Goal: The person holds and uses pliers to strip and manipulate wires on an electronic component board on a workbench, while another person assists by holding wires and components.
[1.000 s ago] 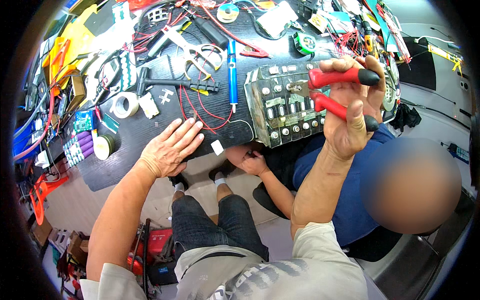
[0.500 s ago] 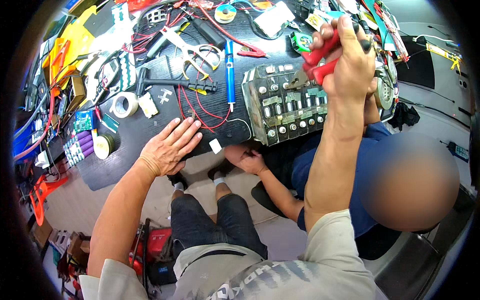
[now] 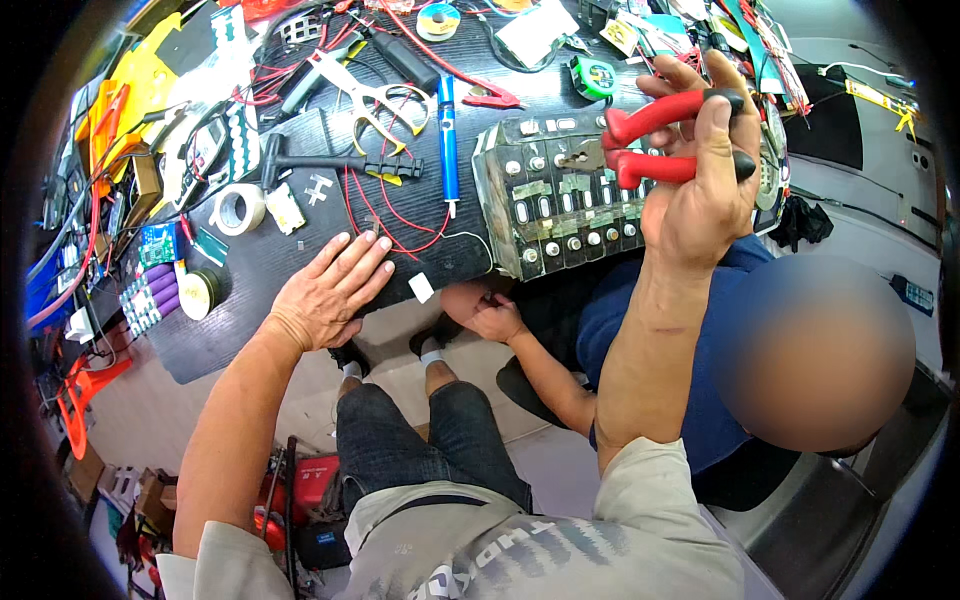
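"Head view — count for me, hands first."

"Two working hands. The right hand [image 3: 695, 215] is curled about one pair of grey metal pliers with red, black-ended grips [image 3: 650, 167], thumb in front, fingers behind, the two grips standing apart. The left hand [image 3: 330, 295] lies palm down, fingers slightly spread, gripping nothing."

"And where are the pliers exactly?"

"Up in the right hand, jaws pointing left, over one long block of dark cells with pale round terminals [image 3: 545, 205]. I can't tell whether they touch it."

"Other counts?"

"One pair of pale scissors with yellow-lined handles [image 3: 375, 105] and one black T-shaped tool [image 3: 330, 162], both beyond the left hand's fingertips. One slim blue tube [image 3: 448, 150] stands between the hands, farther off. One white tape roll [image 3: 238, 210] is up and left of the left hand, one green tape measure [image 3: 593, 78] left of the right hand's fingers."

"Anything in the way?"

"Right hand and pliers hide part of the block, so I can't count every terminal. Thin red wires [image 3: 400, 215] loop just past the left fingertips. A co-worker in a blue shirt [image 3: 640, 330] sits behind the right forearm, one hand [image 3: 495, 318] low between both working hands."

"Surface and room?"

"Black, grained tabletop [image 3: 300, 270] under the left hand — pale floor [image 3: 230, 385] below it."
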Demonstrator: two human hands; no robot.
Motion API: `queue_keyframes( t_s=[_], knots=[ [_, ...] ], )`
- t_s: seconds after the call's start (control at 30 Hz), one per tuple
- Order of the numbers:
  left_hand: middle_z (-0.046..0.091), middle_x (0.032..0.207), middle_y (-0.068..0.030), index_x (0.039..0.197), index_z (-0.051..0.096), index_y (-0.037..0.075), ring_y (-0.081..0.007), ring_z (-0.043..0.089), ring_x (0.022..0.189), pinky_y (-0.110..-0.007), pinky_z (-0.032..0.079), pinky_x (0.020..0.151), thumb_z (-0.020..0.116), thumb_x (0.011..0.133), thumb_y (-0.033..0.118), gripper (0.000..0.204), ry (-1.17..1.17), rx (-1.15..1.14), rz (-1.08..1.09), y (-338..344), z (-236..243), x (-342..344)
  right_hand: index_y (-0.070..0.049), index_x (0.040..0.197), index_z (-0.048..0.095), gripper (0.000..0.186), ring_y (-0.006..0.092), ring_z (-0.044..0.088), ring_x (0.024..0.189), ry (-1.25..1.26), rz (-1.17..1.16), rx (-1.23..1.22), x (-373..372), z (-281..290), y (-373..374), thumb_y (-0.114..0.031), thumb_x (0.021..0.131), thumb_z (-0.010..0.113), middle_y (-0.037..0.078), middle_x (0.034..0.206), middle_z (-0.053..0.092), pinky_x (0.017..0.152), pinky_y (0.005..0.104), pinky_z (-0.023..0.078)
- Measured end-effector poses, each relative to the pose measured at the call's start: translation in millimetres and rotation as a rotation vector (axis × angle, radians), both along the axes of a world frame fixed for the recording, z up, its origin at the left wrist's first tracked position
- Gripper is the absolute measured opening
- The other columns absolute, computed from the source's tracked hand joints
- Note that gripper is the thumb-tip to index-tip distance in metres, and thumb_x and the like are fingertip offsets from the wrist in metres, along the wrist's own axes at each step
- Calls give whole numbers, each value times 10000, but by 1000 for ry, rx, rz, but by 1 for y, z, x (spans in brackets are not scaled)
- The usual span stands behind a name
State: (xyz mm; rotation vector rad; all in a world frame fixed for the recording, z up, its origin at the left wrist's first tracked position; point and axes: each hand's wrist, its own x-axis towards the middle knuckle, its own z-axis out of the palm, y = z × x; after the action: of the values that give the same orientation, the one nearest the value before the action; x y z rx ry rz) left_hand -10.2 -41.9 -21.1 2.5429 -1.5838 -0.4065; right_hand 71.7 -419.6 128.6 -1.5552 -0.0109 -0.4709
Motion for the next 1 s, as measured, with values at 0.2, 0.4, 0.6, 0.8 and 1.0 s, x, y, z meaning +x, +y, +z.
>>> queue_keyframes(
  t_s=[0.2,0.4,0.6,0.8,1.0],
  knots=[
    [282,1779,-152,1688,316,93,-340,257,1650,-496,178,1370,809,794,471,1089,-13,71,-23,1,-1,0,47,1607,393,594,331,691,1219,-100,14,-114,-20,-6,19,-304,1150,537,311,1384,648,984,428,602],
    [321,1763,-170,1655,374,80,-361,291,1638,-522,206,1358,824,743,407,1069,9,10,-4,2,-1,1,72,1631,352,723,349,676,1225,-145,67,-156,-32,-10,31,-323,1099,642,303,1386,643,1068,475,565],
    [312,1766,-170,1662,365,80,-358,285,1641,-522,201,1360,834,737,437,1097,9,26,-11,3,-2,0,68,1520,473,682,163,596,1041,-189,132,-190,-28,-28,46,-166,971,804,144,1258,657,992,326,484],
    [295,1776,-165,1665,365,79,-348,277,1646,-513,196,1362,831,744,456,1099,10,45,-22,2,1,2,-7,1325,638,442,132,634,886,-172,105,-382,-8,-26,73,-74,933,832,78,1054,645,774,243,513],
    [292,1780,-154,1665,371,79,-337,276,1647,-506,187,1365,822,749,457,1088,13,56,-26,4,0,3,-37,1116,630,169,59,546,734,-87,-15,-158,12,-18,58,-54,1015,764,-18,884,610,655,215,448]
  ],
)
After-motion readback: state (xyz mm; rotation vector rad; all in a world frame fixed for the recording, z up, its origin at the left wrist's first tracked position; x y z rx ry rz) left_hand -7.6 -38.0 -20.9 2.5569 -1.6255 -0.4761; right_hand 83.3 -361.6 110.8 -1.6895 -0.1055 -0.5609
